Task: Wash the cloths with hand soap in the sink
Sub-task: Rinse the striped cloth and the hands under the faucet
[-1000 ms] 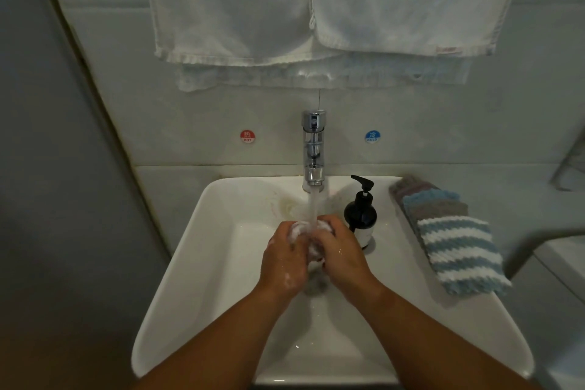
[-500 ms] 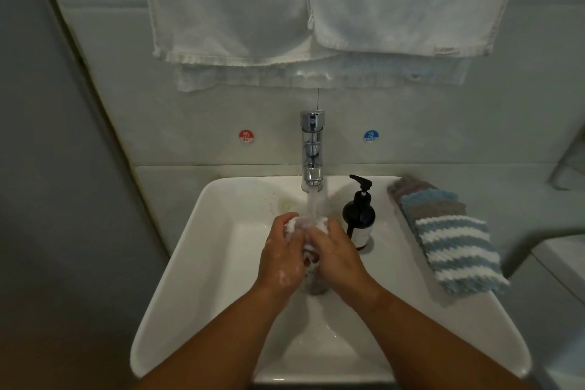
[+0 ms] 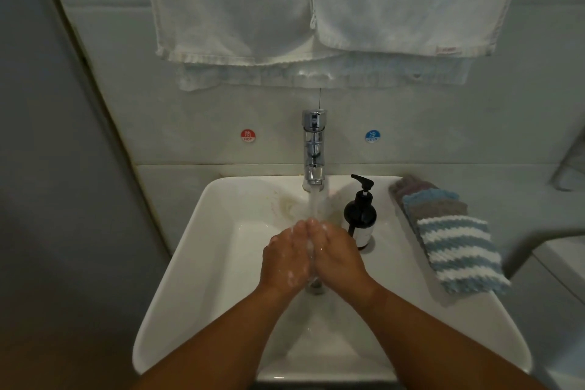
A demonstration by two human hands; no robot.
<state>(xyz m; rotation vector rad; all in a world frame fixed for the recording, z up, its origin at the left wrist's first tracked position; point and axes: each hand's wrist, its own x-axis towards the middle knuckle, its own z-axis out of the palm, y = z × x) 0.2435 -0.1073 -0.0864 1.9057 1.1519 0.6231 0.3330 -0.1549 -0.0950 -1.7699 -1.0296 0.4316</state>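
Under tap (image 3: 314,149): L hand (image 3: 286,258) + R hand (image 3: 337,255) pressed together.

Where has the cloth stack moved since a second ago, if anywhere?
No. The cloth stack lies on the sink rim, with the same gap to the right of the soap bottle.
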